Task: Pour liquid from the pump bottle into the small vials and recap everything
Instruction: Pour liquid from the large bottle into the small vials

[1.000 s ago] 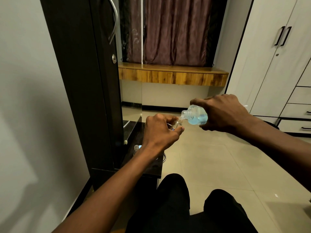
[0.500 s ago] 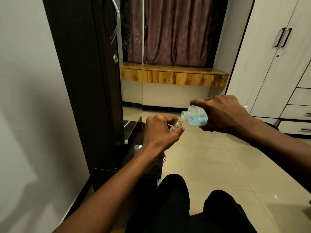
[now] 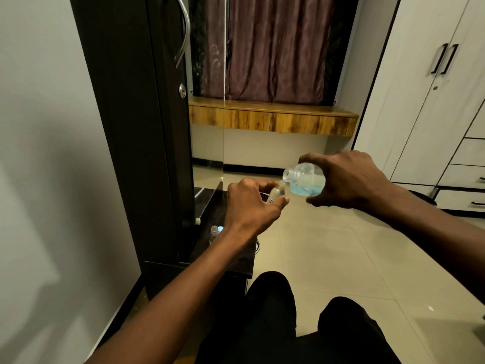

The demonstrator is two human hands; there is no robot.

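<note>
My right hand grips a clear pump bottle with its pump off, tipped on its side, mouth to the left. Blue liquid lies pooled in its lower half. My left hand pinches a small clear vial, tilted, with its open neck just under the bottle's mouth. A second small vial stands on the dark shelf below my left wrist, partly hidden by my forearm. I cannot see any caps or the pump head.
A tall dark cabinet with a mirror rises at the left, against a grey wall. White wardrobes with drawers line the right. A wooden ledge and a curtain are at the back. My knees are below, over the tiled floor.
The bottle's mouth has lifted slightly above the vial's neck. Both hands otherwise hold about the same position.
</note>
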